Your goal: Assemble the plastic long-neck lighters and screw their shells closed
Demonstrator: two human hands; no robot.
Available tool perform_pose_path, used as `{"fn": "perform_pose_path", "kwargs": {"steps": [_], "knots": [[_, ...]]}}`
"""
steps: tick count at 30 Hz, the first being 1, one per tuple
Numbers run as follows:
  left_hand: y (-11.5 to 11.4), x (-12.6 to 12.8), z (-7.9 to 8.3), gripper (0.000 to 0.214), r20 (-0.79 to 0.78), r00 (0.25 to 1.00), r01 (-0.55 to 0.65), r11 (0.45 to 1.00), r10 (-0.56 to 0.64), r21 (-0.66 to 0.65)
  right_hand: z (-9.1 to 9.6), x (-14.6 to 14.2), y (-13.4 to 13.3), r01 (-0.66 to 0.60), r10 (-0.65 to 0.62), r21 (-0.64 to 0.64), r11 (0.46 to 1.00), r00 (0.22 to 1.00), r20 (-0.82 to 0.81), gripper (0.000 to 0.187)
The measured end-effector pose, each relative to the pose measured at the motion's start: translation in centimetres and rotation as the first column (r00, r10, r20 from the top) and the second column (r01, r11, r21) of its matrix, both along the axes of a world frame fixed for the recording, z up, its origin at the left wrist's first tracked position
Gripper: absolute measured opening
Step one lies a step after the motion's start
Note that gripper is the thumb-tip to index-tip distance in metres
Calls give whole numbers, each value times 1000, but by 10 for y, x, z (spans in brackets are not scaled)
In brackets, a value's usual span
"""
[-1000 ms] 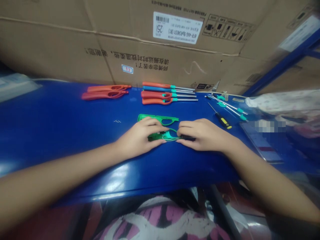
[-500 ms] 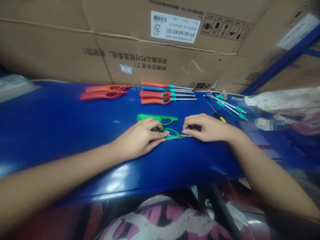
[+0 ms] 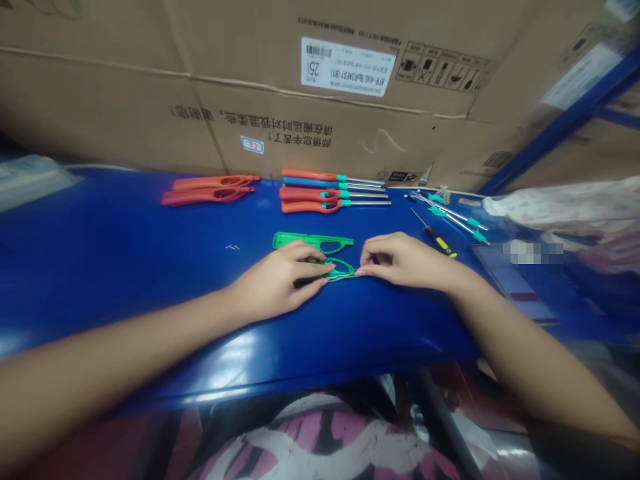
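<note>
My left hand (image 3: 285,273) is closed with thumb and fingers over the back part of a green lighter shell half (image 3: 345,272), pressing it near the blue table top. A thin wire and a teal part show inside the shell's trigger loop. At the shell's narrow front end, my right hand (image 3: 400,261) pinches with thumb and forefinger; any metal tube there is hidden behind the hand. Just behind lies the other green shell half (image 3: 310,240), its hollow side up.
Orange shell pieces (image 3: 213,190) and several assembled lighters (image 3: 310,193) lie along the back. Metal tubes with teal parts (image 3: 455,217), a yellow-black screwdriver (image 3: 440,241) and a phone (image 3: 515,283) are at the right. Small screws (image 3: 232,247) lie leftward. A cardboard box (image 3: 150,100) stands behind.
My right hand has slid left to the front end of the green shell. The metal tube that showed at its fingertips is now out of sight. My left hand keeps its grip.
</note>
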State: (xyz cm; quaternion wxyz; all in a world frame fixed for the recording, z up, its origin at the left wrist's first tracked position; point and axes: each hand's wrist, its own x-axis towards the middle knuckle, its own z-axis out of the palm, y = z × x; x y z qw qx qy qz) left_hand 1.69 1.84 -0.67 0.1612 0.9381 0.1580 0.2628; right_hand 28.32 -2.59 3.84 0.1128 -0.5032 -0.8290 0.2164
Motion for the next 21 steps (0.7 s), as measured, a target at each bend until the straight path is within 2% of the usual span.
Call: {"fn": "perform_pose_path", "kwargs": {"steps": [12,18,21], "knots": [[-1,-1,5,35,-24,999,-48,999,48,-12,2,11,3,-74,79,64,995,994,-81,22],[-1,-4,9,32,-51,993,-103,990,108,100,-4,7,5,-50,107,251,967,970,-217,18],[1,-8,12,28,-83,986,-129,981,142,145,-9,-1,5,-91,188,364,927,952,-241,18]]}}
